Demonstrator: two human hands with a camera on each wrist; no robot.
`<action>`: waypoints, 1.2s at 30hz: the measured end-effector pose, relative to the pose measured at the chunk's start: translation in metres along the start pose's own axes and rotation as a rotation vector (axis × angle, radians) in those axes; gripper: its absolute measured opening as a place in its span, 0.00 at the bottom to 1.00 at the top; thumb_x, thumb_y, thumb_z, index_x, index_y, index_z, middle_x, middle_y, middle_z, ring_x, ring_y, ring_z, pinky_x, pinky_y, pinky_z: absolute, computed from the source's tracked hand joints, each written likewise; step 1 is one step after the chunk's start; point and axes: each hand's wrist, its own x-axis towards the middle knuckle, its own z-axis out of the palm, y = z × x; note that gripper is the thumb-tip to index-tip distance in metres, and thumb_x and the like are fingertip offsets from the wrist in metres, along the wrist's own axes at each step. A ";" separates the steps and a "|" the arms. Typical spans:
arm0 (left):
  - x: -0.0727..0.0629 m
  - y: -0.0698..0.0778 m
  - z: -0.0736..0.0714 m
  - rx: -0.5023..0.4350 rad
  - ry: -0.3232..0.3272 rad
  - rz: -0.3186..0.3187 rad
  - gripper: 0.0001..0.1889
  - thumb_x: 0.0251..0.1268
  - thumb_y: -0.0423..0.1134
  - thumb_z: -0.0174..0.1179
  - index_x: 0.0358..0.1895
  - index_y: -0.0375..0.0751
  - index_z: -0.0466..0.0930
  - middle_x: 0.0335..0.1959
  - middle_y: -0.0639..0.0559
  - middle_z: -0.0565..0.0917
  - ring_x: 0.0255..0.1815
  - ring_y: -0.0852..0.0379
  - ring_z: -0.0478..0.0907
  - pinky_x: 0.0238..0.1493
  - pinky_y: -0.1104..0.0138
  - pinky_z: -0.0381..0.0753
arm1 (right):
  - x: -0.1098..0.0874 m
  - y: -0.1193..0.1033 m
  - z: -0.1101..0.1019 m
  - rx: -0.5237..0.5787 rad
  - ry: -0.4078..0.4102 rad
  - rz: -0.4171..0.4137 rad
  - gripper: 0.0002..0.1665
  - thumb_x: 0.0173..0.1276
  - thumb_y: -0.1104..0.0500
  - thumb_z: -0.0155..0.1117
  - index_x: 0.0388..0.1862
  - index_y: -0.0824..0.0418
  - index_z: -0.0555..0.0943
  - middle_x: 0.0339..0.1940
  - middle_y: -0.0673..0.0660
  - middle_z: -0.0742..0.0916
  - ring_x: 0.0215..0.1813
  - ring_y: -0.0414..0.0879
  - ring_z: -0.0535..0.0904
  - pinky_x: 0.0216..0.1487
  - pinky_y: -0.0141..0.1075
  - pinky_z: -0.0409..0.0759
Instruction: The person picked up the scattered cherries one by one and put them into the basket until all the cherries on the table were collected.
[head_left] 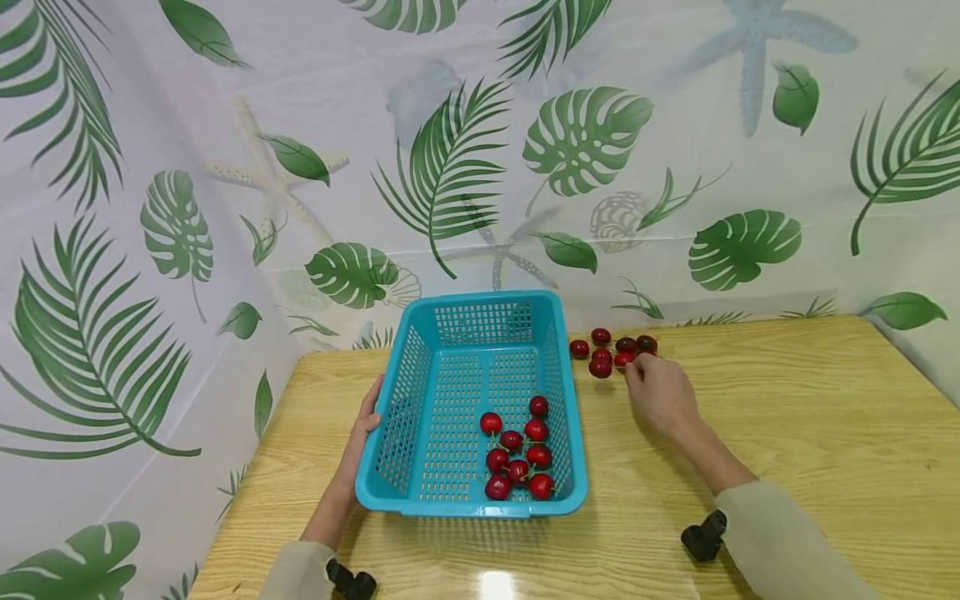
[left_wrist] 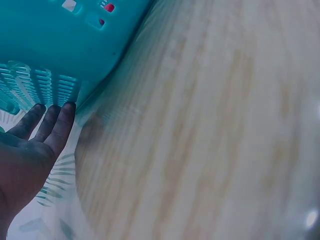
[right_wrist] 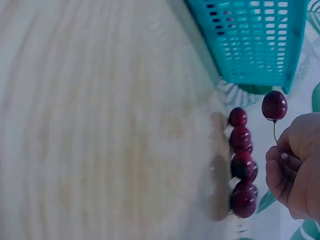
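Observation:
My right hand (head_left: 663, 396) pinches the stem of a dark red cherry (right_wrist: 274, 105) between thumb and fingertips; in the right wrist view the fruit stands above the fingers. Beside that hand, several loose cherries (head_left: 600, 367) lie in a cluster on the table, right of a blue plastic basket (head_left: 573, 433). Inside the basket, more red cherries (head_left: 517, 472) with green stems gather in the near right corner. At the basket's left side is my left hand (head_left: 365, 425); its straight fingers (left_wrist: 61, 127) touch the outer wall in the left wrist view.
The wooden table (head_left: 810, 417) ends against a white cloth (head_left: 480, 50) printed with leaves and starfish, which hangs behind and at the left. A black wrist camera (head_left: 703, 537) sits at the right sleeve, another camera (head_left: 352, 581) at the left.

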 end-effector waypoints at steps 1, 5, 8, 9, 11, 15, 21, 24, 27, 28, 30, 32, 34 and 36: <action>0.000 0.000 0.000 0.000 0.000 0.001 0.35 0.72 0.42 0.28 0.81 0.50 0.33 0.82 0.45 0.39 0.79 0.36 0.41 0.71 0.40 0.47 | 0.000 -0.002 -0.002 0.004 0.012 -0.010 0.20 0.73 0.65 0.53 0.17 0.62 0.69 0.11 0.53 0.70 0.15 0.43 0.62 0.18 0.34 0.61; 0.000 0.001 0.000 0.001 -0.004 0.005 0.35 0.72 0.42 0.28 0.81 0.50 0.33 0.82 0.45 0.39 0.80 0.37 0.40 0.71 0.40 0.46 | 0.002 -0.011 -0.007 0.023 0.048 -0.037 0.17 0.73 0.64 0.52 0.22 0.66 0.76 0.14 0.55 0.75 0.15 0.43 0.65 0.18 0.34 0.63; -0.001 0.002 0.001 0.000 -0.008 0.009 0.35 0.72 0.42 0.28 0.81 0.49 0.33 0.82 0.45 0.39 0.80 0.37 0.40 0.71 0.40 0.46 | 0.002 -0.020 -0.011 0.042 0.065 -0.045 0.17 0.73 0.63 0.52 0.24 0.66 0.77 0.15 0.55 0.76 0.16 0.43 0.66 0.19 0.34 0.64; -0.001 0.002 0.001 -0.001 -0.008 0.009 0.35 0.72 0.42 0.28 0.81 0.49 0.33 0.82 0.45 0.39 0.80 0.37 0.40 0.71 0.39 0.46 | 0.002 -0.023 -0.013 0.050 0.071 -0.051 0.17 0.73 0.63 0.52 0.23 0.66 0.77 0.15 0.55 0.76 0.16 0.43 0.66 0.19 0.35 0.64; -0.001 0.004 0.002 -0.003 -0.005 0.006 0.35 0.72 0.42 0.28 0.81 0.50 0.33 0.82 0.45 0.39 0.80 0.36 0.40 0.71 0.39 0.46 | 0.001 -0.030 -0.015 0.067 0.088 -0.070 0.16 0.73 0.64 0.53 0.23 0.66 0.78 0.14 0.54 0.76 0.16 0.43 0.66 0.19 0.34 0.64; -0.001 0.006 0.002 -0.004 0.001 -0.001 0.35 0.72 0.42 0.28 0.81 0.49 0.33 0.82 0.45 0.39 0.79 0.36 0.40 0.71 0.40 0.47 | -0.001 -0.045 -0.018 0.094 0.111 -0.110 0.14 0.72 0.65 0.55 0.26 0.68 0.80 0.13 0.53 0.75 0.15 0.42 0.65 0.18 0.33 0.64; 0.000 0.004 0.002 -0.002 0.001 -0.008 0.35 0.73 0.42 0.28 0.81 0.49 0.33 0.82 0.45 0.39 0.80 0.37 0.40 0.71 0.39 0.47 | -0.004 -0.059 -0.017 0.087 0.141 -0.176 0.13 0.71 0.65 0.58 0.24 0.65 0.80 0.14 0.51 0.74 0.15 0.40 0.64 0.19 0.33 0.64; 0.001 0.003 0.001 0.001 0.003 -0.013 0.35 0.73 0.43 0.28 0.81 0.49 0.33 0.82 0.45 0.39 0.80 0.37 0.40 0.71 0.40 0.46 | -0.005 -0.065 -0.016 0.080 0.153 -0.213 0.13 0.70 0.66 0.58 0.24 0.65 0.80 0.14 0.51 0.74 0.16 0.39 0.64 0.19 0.32 0.64; 0.001 0.002 0.001 0.001 0.001 -0.013 0.35 0.72 0.43 0.28 0.81 0.49 0.33 0.82 0.45 0.39 0.80 0.37 0.40 0.71 0.39 0.47 | -0.007 -0.072 -0.014 0.071 0.166 -0.244 0.12 0.69 0.67 0.59 0.25 0.66 0.82 0.15 0.51 0.76 0.18 0.40 0.65 0.20 0.32 0.65; 0.001 0.002 0.000 0.002 -0.001 -0.012 0.35 0.72 0.43 0.28 0.81 0.49 0.33 0.82 0.45 0.39 0.80 0.37 0.40 0.71 0.39 0.46 | -0.008 -0.075 -0.013 0.063 0.167 -0.251 0.11 0.68 0.67 0.59 0.25 0.66 0.81 0.15 0.52 0.76 0.18 0.41 0.66 0.20 0.33 0.66; 0.001 0.002 0.000 0.000 -0.001 -0.009 0.35 0.73 0.43 0.28 0.81 0.49 0.33 0.82 0.45 0.39 0.80 0.37 0.39 0.71 0.39 0.46 | -0.010 -0.080 -0.012 0.042 0.166 -0.273 0.10 0.67 0.66 0.62 0.25 0.65 0.82 0.16 0.53 0.78 0.19 0.42 0.67 0.21 0.33 0.67; 0.001 0.001 0.000 -0.002 -0.003 -0.006 0.35 0.73 0.43 0.27 0.81 0.49 0.33 0.82 0.45 0.38 0.80 0.37 0.39 0.71 0.39 0.46 | -0.012 -0.087 -0.010 0.018 0.155 -0.301 0.09 0.67 0.65 0.63 0.25 0.64 0.81 0.18 0.54 0.79 0.19 0.43 0.69 0.21 0.34 0.68; 0.001 0.000 -0.001 -0.003 -0.003 -0.004 0.34 0.73 0.43 0.27 0.81 0.49 0.33 0.82 0.45 0.38 0.80 0.37 0.39 0.71 0.39 0.45 | -0.014 -0.093 -0.008 -0.001 0.135 -0.328 0.09 0.66 0.64 0.65 0.26 0.64 0.82 0.20 0.54 0.81 0.20 0.43 0.72 0.22 0.34 0.71; 0.001 0.000 -0.001 -0.002 -0.004 -0.003 0.34 0.73 0.43 0.28 0.81 0.50 0.33 0.82 0.45 0.38 0.80 0.37 0.39 0.71 0.39 0.45 | -0.017 -0.100 -0.005 -0.014 0.109 -0.359 0.07 0.66 0.64 0.66 0.28 0.64 0.83 0.22 0.55 0.83 0.21 0.42 0.74 0.22 0.33 0.73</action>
